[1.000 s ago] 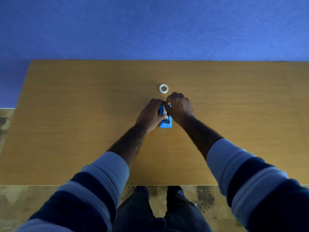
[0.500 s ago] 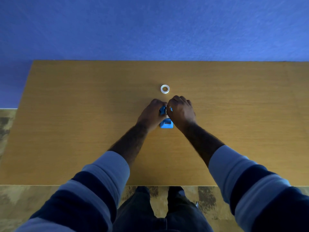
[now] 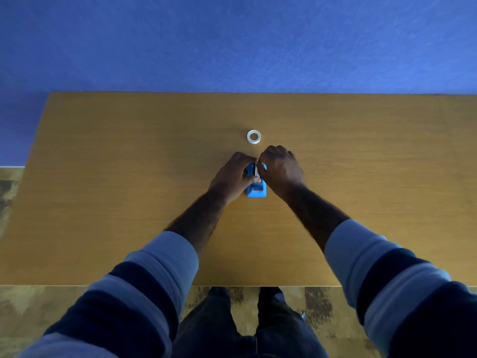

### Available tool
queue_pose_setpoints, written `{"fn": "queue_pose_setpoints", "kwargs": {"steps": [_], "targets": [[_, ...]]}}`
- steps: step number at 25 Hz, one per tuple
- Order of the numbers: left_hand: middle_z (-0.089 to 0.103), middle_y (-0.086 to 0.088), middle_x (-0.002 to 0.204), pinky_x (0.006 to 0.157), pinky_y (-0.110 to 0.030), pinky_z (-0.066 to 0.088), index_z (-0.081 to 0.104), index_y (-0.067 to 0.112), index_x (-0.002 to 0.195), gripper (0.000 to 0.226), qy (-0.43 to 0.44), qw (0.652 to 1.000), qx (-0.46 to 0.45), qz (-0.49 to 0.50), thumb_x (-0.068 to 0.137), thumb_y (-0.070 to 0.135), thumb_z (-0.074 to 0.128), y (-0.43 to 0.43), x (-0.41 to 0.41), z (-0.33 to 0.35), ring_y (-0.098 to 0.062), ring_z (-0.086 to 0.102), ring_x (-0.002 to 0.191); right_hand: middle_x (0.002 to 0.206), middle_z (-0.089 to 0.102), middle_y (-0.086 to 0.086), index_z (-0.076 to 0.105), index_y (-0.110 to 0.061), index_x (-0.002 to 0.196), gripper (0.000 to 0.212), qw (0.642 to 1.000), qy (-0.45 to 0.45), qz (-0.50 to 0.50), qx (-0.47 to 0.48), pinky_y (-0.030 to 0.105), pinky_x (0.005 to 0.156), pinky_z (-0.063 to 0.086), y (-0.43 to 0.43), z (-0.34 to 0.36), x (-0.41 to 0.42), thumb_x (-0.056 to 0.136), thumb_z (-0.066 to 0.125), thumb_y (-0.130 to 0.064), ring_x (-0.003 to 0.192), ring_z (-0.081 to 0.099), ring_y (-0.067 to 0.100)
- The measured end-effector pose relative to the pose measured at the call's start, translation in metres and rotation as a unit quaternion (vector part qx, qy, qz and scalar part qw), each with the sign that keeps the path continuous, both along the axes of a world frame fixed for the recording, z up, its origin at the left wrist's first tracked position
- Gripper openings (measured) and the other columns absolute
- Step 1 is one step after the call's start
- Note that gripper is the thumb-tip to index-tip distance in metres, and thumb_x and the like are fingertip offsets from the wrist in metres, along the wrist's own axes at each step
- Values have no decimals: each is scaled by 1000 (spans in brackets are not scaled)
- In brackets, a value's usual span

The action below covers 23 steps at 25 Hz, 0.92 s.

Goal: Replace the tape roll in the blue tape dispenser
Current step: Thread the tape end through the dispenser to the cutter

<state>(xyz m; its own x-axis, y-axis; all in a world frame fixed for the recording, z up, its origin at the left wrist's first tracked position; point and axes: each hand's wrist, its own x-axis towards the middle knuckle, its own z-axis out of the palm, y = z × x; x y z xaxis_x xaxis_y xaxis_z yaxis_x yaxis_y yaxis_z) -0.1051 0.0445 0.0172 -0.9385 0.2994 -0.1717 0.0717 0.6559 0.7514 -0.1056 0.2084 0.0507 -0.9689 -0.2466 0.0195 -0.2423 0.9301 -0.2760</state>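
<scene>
Gripping blocky blue dispenser (image 3: 256, 190), both hands (image 3: 258, 171), ring-shaped roll (image 3: 254, 136) beyond

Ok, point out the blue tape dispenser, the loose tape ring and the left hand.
blue tape dispenser (image 3: 256, 191): head view, near end of its base.
loose tape ring (image 3: 254, 136): head view, its rim.
left hand (image 3: 232, 178): head view, its back.

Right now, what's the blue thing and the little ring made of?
Dispenser: likely plastic; smooth, evenly bright blue with moulded edges.
Ring: looks like a roll of clear tape; pale, see-through and glossy, though too small to be sure.
</scene>
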Motion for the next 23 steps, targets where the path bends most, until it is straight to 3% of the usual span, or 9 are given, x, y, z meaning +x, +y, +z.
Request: {"fn": "queue_pose_setpoints", "kwargs": {"steps": [6,10,18,23], "targets": [[56,1,126,100,-36,49,61,22,136,51,-5,1000,-14,-17,87,21,75,-1,0,1,-12,56,113,93,68,11,69,-5,92,9,997,52,42,28,44,76,55,3,-1,15,86,71,-12,88,63,29],[58,4,125,98,-35,50,62,25,132,54,-6,1000,7,0,81,22,80,0,1,2,-10,57,111,98,68,10,70,-5,95,12,1000,-1,6,15,44,82,53,-3,3,3,93,63,-15,95,62,28],[57,5,121,95,-39,52,64,27,124,45,2,1000,15,6,81,24,79,1,3,0,-10,58,103,96,66,11,69,-3,94,18,999,-39,-7,-20,41,78,53,-1,4,-7,97,60,-19,94,60,27],[55,3,121,99,-35,49,66,25,128,44,2,1000,0,-12,85,17,76,1,-2,0,-10,55,109,111,66,10,69,-6,114,24,999,-29,7,-41,43,86,54,3,1,15,95,63,-20,106,59,27]]}}
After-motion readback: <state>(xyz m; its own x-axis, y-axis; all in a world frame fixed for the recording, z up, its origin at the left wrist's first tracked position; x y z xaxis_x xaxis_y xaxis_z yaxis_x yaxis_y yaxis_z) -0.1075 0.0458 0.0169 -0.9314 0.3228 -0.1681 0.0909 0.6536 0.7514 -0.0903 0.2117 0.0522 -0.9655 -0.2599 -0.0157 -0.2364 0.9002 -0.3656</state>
